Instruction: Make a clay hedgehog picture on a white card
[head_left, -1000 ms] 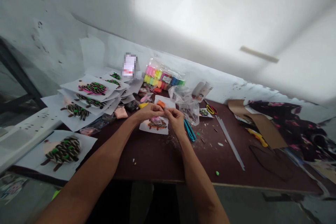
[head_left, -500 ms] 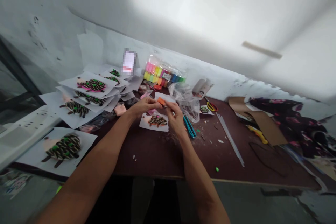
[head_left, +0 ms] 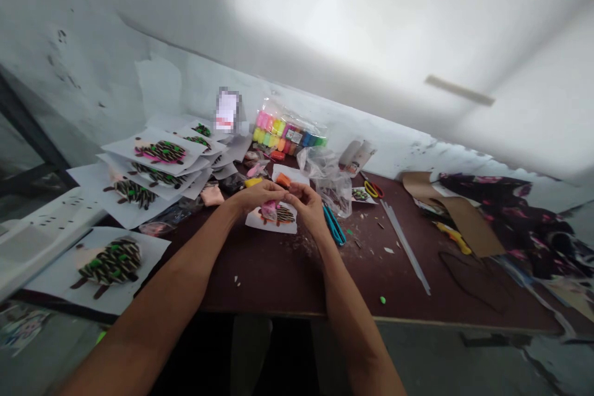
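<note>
My left hand [head_left: 262, 193] is closed, its fingertips meeting those of my right hand [head_left: 306, 203] over the table. A small pink packet of clay [head_left: 269, 209] hangs below the left fingers, which seem to pinch it. The right fingers are pinched too; what lies between them is hidden. Just beyond the fingertips shows an orange lump [head_left: 283, 180]; whether a hand touches it I cannot tell. Under the hands lies a white card [head_left: 284, 227] with a striped hedgehog [head_left: 284, 216] edged in orange, partly covered by the packet. A yellow piece [head_left: 253, 182] sits behind the left hand.
Hedgehog sheets [head_left: 160, 151] are stacked at left. Behind stands a pack of coloured clay [head_left: 290, 133] near a phone [head_left: 227, 110]. To the right lie a teal-handled tool [head_left: 334, 224], yellow-red scissors [head_left: 372, 189], clear sticks [head_left: 407, 247] and a yellow cutter [head_left: 452, 237].
The orange lump was between both hands' fingertips; now it shows just beyond them. The pink packet has come down over the card's hedgehog, and a yellow piece now shows behind my left hand.
</note>
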A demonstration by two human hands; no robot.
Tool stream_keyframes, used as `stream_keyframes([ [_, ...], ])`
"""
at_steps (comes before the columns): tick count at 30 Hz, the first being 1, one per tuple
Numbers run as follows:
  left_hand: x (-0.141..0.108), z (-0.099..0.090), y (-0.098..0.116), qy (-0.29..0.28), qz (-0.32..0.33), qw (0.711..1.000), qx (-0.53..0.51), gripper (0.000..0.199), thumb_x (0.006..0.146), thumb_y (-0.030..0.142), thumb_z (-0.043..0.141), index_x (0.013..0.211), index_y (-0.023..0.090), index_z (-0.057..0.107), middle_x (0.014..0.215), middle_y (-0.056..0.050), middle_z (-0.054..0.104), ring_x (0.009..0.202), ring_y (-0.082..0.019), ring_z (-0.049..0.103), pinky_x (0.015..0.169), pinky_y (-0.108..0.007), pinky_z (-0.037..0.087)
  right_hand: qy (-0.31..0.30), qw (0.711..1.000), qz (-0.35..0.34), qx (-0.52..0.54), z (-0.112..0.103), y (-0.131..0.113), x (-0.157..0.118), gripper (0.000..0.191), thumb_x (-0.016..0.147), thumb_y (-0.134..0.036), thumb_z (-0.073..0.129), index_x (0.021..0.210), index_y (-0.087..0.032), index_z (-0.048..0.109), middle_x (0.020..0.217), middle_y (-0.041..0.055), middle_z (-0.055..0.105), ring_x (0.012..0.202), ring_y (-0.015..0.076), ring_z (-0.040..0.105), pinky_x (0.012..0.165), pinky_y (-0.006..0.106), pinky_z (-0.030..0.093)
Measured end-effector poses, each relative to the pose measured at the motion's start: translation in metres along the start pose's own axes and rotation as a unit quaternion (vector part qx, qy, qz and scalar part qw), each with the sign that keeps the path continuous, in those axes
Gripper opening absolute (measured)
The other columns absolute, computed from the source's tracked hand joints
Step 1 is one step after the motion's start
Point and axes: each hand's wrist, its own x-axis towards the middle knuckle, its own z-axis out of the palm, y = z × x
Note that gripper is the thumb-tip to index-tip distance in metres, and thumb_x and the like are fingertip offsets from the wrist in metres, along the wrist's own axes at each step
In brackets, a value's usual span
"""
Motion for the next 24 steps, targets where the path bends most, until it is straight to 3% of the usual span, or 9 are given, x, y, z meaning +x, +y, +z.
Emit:
stream_keyframes([
  [5, -0.0035, 0.0076, -0.0003, -0.010, -0.026, 0.999, -0.036, 0.055, 0.079, 0.065, 0.063, 0.054, 0.018, 0.051, 0.049, 0.003, 0.040, 0.039, -0.007, 0.032, 0.037, -0.022, 0.026, -0.013, 1.000, -0.006, -0.014, 0.0007, 0.0006, -0.0008, 0.044, 0.066, -0.045, 0.081, 0.101, -0.020, 0.070, 0.086, 0.0012, 0.070, 0.076, 0.0155, 0.062, 0.075, 0.030, 0.052],
  [11, -0.0019, 0.0071, 0.0032, -0.023, -0.043, 0.998, -0.050, 0.065, 0.078, 0.076, 0.055, 0.049, 0.018, 0.047, 0.043, 0.002, 0.035, 0.036, -0.006, 0.026, 0.035, -0.023, 0.021, 0.029, 0.997, -0.029, -0.060, -0.0024, -0.0032, -0.0022, 0.045, 0.068, -0.041, 0.082, 0.106, -0.019, 0.070, 0.088, 0.0015, 0.069, 0.076, 0.0151, 0.060, 0.073, 0.029, 0.050],
  [17, -0.0020, 0.0051, 0.0064, -0.012, -0.048, 0.998, -0.047, 0.065, 0.078, 0.078, 0.054, 0.051, 0.018, 0.052, 0.043, 0.003, 0.036, 0.036, -0.006, 0.023, 0.035, -0.023, 0.020, 0.009, 0.993, -0.058, -0.101, -0.0055, -0.0045, -0.0029, 0.042, 0.066, -0.034, 0.083, 0.105, -0.022, 0.071, 0.100, 0.0029, 0.071, 0.085, 0.0171, 0.063, 0.083, 0.032, 0.052],
  [20, -0.0044, 0.0072, 0.0087, -0.013, -0.037, 0.999, -0.031, 0.067, 0.076, 0.078, 0.056, 0.046, 0.019, 0.046, 0.042, 0.002, 0.034, 0.037, -0.006, 0.023, 0.035, -0.024, 0.021, 0.010, 0.997, -0.032, -0.064, -0.0046, -0.0037, -0.0027, 0.047, 0.067, -0.038, 0.082, 0.108, -0.021, 0.069, 0.095, 0.0037, 0.073, 0.081, 0.0168, 0.065, 0.079, 0.032, 0.053],
  [24, -0.0049, 0.0086, 0.0084, -0.002, -0.026, 0.999, -0.040, 0.062, 0.077, 0.072, 0.061, 0.048, 0.019, 0.047, 0.045, 0.003, 0.036, 0.039, -0.006, 0.024, 0.036, -0.023, 0.021, -0.034, 0.999, 0.016, 0.012, -0.0036, 0.0002, -0.0005, 0.049, 0.067, -0.043, 0.082, 0.108, -0.021, 0.067, 0.082, 0.0027, 0.075, 0.075, 0.0183, 0.069, 0.071, 0.031, 0.055],
])
